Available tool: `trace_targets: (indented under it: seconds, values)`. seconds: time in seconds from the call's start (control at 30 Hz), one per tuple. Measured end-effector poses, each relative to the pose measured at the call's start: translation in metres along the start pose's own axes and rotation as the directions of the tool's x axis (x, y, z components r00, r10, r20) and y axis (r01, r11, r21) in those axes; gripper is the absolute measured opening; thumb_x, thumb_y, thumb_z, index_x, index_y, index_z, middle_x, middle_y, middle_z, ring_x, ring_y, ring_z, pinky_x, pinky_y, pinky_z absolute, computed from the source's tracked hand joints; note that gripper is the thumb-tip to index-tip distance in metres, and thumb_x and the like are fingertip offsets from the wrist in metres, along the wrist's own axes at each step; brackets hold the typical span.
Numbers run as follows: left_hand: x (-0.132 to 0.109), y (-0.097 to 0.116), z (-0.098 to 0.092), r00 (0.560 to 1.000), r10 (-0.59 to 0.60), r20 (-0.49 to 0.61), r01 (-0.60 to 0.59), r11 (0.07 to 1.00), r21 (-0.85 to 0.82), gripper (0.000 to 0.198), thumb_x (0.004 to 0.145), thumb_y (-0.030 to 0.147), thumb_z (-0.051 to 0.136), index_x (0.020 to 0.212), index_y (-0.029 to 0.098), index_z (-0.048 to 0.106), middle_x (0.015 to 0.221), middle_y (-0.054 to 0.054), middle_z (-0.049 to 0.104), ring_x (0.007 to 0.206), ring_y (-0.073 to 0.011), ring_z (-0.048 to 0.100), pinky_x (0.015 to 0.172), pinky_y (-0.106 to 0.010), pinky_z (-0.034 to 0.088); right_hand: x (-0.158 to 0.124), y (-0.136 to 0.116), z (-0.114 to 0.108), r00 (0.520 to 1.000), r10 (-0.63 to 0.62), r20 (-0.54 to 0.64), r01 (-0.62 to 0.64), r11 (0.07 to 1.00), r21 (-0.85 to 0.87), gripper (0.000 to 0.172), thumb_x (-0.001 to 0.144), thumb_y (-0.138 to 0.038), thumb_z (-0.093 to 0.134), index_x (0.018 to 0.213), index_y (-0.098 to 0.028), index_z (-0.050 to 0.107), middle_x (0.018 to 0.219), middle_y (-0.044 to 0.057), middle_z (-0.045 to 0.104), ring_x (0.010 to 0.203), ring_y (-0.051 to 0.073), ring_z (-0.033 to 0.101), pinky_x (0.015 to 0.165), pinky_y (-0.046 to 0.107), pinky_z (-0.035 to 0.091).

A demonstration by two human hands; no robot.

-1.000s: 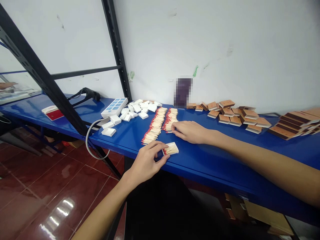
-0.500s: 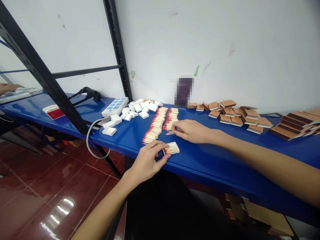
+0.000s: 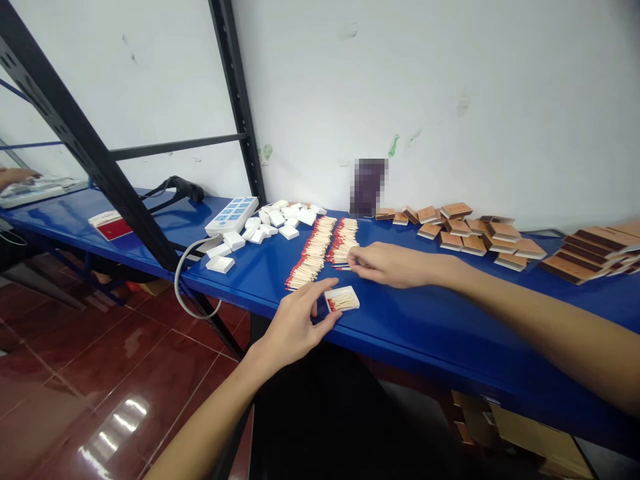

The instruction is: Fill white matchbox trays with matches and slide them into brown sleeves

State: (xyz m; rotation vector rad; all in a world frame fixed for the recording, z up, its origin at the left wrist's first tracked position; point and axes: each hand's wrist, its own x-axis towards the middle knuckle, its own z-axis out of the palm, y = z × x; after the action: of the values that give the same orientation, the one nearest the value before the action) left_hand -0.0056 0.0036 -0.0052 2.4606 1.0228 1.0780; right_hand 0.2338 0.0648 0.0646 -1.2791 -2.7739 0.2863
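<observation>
My left hand (image 3: 299,315) steadies a small white matchbox tray (image 3: 356,299) near the table's front edge, its thumb at the near side and a finger at the far left corner. Several red-tipped matches (image 3: 342,302) lie inside the tray. Beyond it, my right hand (image 3: 383,264) is closed in a pinch at the stick ends of a row of matches (image 3: 344,235); its fingertips partly cover those ends. A second, longer row of matches (image 3: 315,250) lies to the left, heads pointing left.
White matchbox trays (image 3: 276,218) lie scattered at the back left beside a white device with blue keys (image 3: 233,215). Brown matchbox sleeves (image 3: 470,228) are piled at right, with stacked sleeves (image 3: 595,250) farther along. A black shelf post (image 3: 95,147) rises at left.
My left index finger has lifted back from over the tray, showing more of it. My right hand has shifted slightly right, its fingertips still at the match row.
</observation>
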Motion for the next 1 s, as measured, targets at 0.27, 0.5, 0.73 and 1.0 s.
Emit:
trace_targets:
  seconds: [0.27,0.5,0.73,1.0]
  values:
    - [0.000,0.000,0.001,1.000,-0.023,0.000,0.023,0.998,-0.053,0.055,0.089,0.027,0.065,0.140,0.023,0.046,0.101,-0.001,0.069,0.059,-0.0091,0.050,0.068,-0.025,0.050,-0.018,-0.035,-0.018,0.987,-0.068,0.147,0.050,0.991,0.125,0.019,0.095,-0.034,0.045,0.083,-0.022,0.054,0.066,0.000,0.057,0.055,0.014,0.047,0.054,0.029,0.033]
    - [0.000,0.003,-0.001,0.998,0.040,0.038,-0.039,0.998,-0.040,0.020,0.091,0.023,0.063,0.111,0.020,0.066,0.107,-0.004,0.068,0.066,-0.0100,0.055,0.067,-0.024,0.049,-0.012,-0.037,-0.012,0.995,-0.064,0.075,0.053,0.988,0.144,0.020,0.096,-0.036,0.048,0.096,-0.022,0.062,0.069,0.000,0.061,0.058,0.014,0.051,0.056,0.028,0.034]
    - [-0.001,0.002,0.000,0.999,0.044,0.021,-0.044,0.999,-0.032,0.015,0.091,0.024,0.064,0.104,0.019,0.069,0.110,-0.005,0.068,0.064,-0.0091,0.057,0.067,-0.024,0.052,0.007,0.004,0.012,0.992,0.029,-0.119,-0.030,1.000,-0.006,0.017,0.094,-0.027,0.049,0.097,-0.019,0.063,0.069,0.002,0.061,0.061,0.016,0.052,0.059,0.029,0.033]
    - [0.000,0.001,0.001,0.998,0.058,0.000,-0.058,0.998,-0.031,0.015,0.090,0.023,0.066,0.104,0.018,0.069,0.110,-0.005,0.068,0.064,-0.0084,0.057,0.067,-0.023,0.052,0.016,0.013,0.030,0.982,0.041,-0.184,-0.049,0.998,-0.036,0.022,0.099,-0.029,0.045,0.097,-0.018,0.063,0.082,0.006,0.067,0.073,0.018,0.059,0.064,0.028,0.035]
